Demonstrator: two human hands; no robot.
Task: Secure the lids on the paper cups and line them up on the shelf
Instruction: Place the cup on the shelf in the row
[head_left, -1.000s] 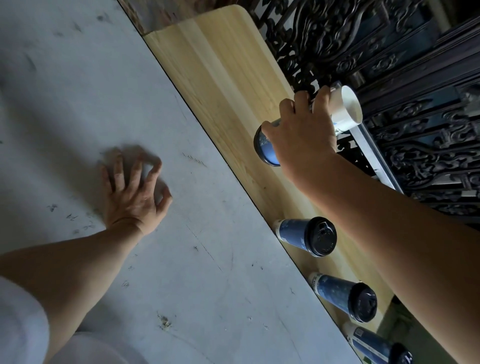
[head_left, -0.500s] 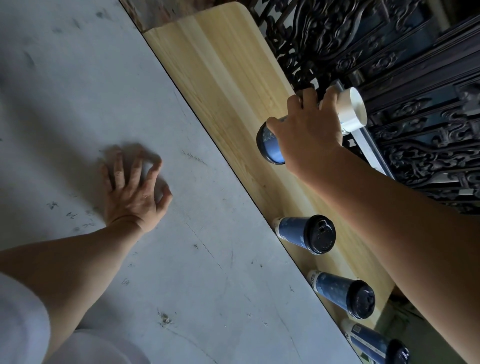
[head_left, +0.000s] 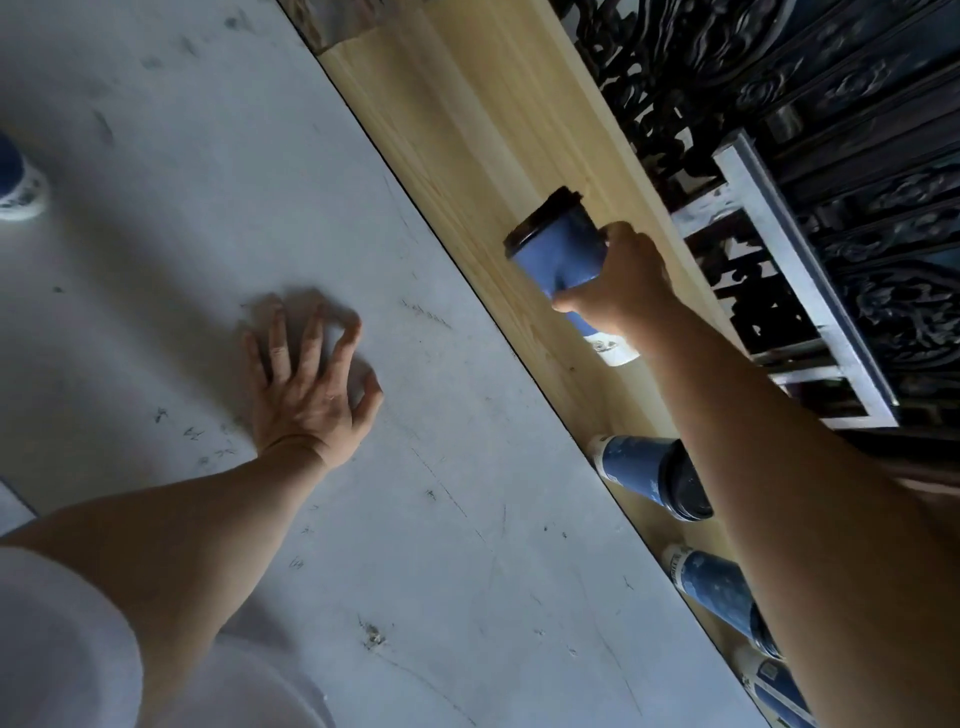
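A grey, scuffed flat table (head_left: 156, 156) fills the left and middle of the view. Along its far edge runs a pale wooden plank shelf (head_left: 467, 104) with a rounded corner. Behind the shelf stands a dark carved wooden screen (head_left: 831, 104), and a silver metal frame (head_left: 779, 249) leans against it.

A white sleeve (head_left: 52, 649) shows at the lower left. The left hand (head_left: 306, 384) rests palm down on the table, its fingers (head_left: 311, 332) spread and slightly arched, holding nothing. The right hand (head_left: 618, 283) reaches over the shelf, and its fingers (head_left: 618, 234) and thumb wrap around the lower body of a blue paper cup with a black plastic lid (head_left: 558, 249). This cup is tilted, lid toward the upper left and white base toward the lower right, over the middle of the shelf. Whether it touches the wood cannot be told.

Nearer the camera, three more blue paper cups stand in a row along the shelf's table-side edge: a first lidded cup (head_left: 639, 473), a second cup (head_left: 717, 592) partly behind the right forearm, and a third cup (head_left: 774, 691) whose top is hidden.

At the far left edge of the table sits a blurred blue and white object (head_left: 15, 182).
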